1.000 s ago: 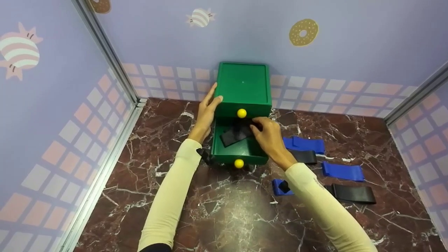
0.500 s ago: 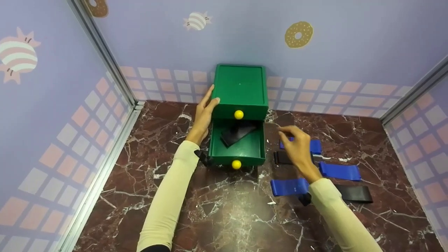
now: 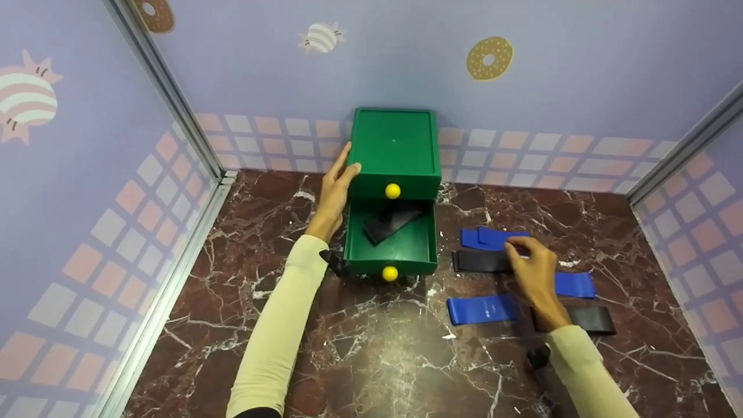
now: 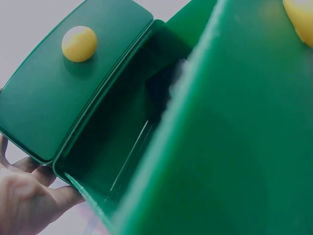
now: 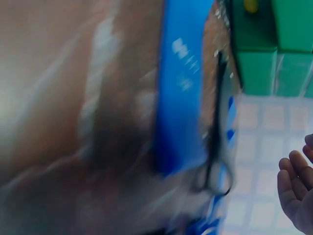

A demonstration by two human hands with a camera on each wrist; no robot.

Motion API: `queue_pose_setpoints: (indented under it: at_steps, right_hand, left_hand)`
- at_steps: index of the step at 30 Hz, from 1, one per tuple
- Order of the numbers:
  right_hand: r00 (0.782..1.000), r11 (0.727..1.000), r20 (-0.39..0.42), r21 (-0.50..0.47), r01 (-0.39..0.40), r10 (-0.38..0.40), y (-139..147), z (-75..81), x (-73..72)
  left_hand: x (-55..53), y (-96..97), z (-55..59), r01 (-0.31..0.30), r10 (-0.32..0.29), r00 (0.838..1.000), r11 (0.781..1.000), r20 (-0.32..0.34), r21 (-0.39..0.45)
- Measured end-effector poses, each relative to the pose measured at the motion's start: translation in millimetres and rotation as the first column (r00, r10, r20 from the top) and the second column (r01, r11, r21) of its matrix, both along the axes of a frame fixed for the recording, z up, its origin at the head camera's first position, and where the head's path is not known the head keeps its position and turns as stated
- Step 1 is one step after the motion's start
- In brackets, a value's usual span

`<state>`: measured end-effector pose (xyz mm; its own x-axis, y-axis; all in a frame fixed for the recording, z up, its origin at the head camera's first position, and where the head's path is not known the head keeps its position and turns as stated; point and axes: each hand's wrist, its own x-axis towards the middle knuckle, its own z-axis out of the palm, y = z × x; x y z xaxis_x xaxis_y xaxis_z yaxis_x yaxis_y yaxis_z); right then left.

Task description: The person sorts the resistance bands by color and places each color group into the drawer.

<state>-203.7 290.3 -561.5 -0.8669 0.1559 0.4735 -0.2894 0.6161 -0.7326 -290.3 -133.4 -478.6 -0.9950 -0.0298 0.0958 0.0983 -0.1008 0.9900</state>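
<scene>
A green two-drawer box (image 3: 395, 142) with yellow knobs stands against the back wall. Its lower drawer (image 3: 400, 255) is pulled out and has a black flat band (image 3: 392, 223) inside. My left hand (image 3: 334, 197) rests along the box's left side, thumb at the upper front corner. In the left wrist view, the fingers of that hand (image 4: 29, 196) lie against the side. My right hand (image 3: 534, 267), loosely bent and holding nothing, hovers over the flat loop bands right of the box. Beneath its fingertips are a black band (image 3: 482, 261) and overlapping blue bands (image 3: 493, 237).
Other loop bands lie on the marbled surface (image 3: 371, 360): a blue one (image 3: 482, 309) in front, another blue one (image 3: 574, 284) and a black one (image 3: 595, 320) to the right. Patterned wall panels (image 3: 557, 87) enclose the back and both sides.
My right hand has let go of the black band, leaving it in the lower drawer, and moved right over the bands outside. My left hand has stayed against the box.
</scene>
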Motion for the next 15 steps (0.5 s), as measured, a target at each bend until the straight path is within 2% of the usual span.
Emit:
queue_pose_setpoints:
  at_steps: [8, 15]
  right_hand:
    - [0.997, 0.998, 0.039, 0.015, 0.059, -0.06, 35.2, -16.5, 19.6]
    - [0.991, 0.993, 0.082, 0.048, 0.105, -0.108, 61.1, -20.1, 39.4]
  left_hand:
    - [2.9, -1.1, -0.8, -0.003, 0.003, 1.0, 1.0, -0.019, -0.027]
    - [1.0, 1.1, -2.9, -0.021, 0.021, 1.0, 1.0, -0.023, -0.019]
